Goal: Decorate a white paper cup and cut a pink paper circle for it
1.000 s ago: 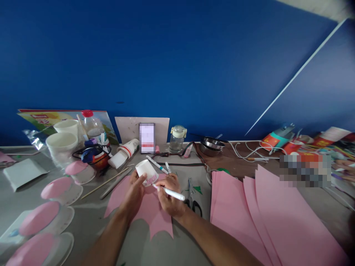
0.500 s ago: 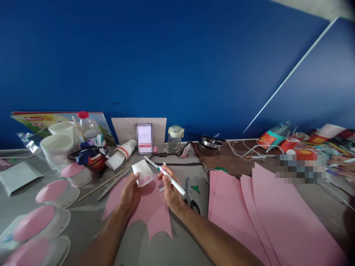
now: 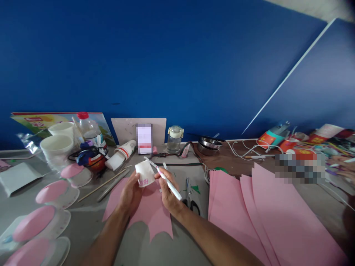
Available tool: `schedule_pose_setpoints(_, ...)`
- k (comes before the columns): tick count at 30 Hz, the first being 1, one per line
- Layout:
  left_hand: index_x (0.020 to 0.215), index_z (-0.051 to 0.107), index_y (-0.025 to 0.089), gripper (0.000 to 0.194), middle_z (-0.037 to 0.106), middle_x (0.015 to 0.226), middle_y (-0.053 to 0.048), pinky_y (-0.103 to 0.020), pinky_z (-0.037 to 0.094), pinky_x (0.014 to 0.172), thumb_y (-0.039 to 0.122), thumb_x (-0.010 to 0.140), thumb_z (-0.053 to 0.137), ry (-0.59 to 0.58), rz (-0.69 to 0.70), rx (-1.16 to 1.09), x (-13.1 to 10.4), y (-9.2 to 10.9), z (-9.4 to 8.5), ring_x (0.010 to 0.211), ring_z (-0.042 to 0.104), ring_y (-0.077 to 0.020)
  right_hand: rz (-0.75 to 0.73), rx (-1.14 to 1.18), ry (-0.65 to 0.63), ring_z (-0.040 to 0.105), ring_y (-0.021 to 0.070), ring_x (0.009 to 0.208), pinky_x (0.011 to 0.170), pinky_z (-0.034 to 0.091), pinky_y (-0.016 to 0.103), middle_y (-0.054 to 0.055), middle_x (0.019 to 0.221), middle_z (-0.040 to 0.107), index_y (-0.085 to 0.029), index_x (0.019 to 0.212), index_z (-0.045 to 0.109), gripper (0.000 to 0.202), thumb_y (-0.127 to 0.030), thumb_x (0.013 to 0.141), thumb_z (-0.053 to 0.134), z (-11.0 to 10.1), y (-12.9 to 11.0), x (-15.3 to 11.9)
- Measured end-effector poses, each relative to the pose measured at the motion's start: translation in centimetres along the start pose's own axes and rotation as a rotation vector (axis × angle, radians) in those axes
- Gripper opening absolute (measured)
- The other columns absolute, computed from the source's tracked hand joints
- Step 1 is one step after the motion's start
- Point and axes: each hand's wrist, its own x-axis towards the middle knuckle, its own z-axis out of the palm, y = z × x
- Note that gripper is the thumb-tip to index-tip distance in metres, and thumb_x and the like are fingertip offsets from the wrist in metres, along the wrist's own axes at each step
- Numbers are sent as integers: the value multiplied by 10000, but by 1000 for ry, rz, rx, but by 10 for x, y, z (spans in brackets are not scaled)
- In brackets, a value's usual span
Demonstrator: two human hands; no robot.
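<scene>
My left hand is closed around the side of a small white paper cup with pink marks near its lower edge. In my right hand a white marker is gripped like a pen, its far end up by the cup's rim. A short white stick-like piece shows just past the right fingers; whether they hold it I cannot tell. Beneath both hands lies a pink paper sheet with a scalloped edge. Scissors rest right of my right hand.
Several white cups with pink tops line the left side. Behind stand stacked paper cups, a bottle, a phone and a glass jar. Pink sheets lie right. A co-worker's hand shows far right.
The cup has shifted slightly right and turned a little in my left hand. My right hand has moved slightly left with the marker, whose far end is now nearer the cup's rim.
</scene>
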Motion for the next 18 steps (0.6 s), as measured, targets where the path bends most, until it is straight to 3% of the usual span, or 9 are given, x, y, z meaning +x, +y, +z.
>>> schedule_pose_setpoints(8, 1004, 704, 151, 277, 746, 937, -58, -353, 487, 910, 348, 821, 638, 5, 2, 17, -3, 1, 7, 980, 653, -248, 2, 2, -27, 630, 179, 870, 804, 532, 324, 53, 980, 654, -247, 1237, 553, 332, -390, 969, 419, 1, 3, -3)
schedule_pose_setpoints(18, 1047, 709, 190, 423, 741, 1020, -62, -373, 430, 986, 531, 824, 597, -15, -16, 38, -3, -3, 2, 1124, 591, -271, -20, -13, -46, 628, 183, 913, 839, 520, 336, 52, 984, 656, -243, 1214, 556, 326, -398, 966, 413, -1, -2, -2)
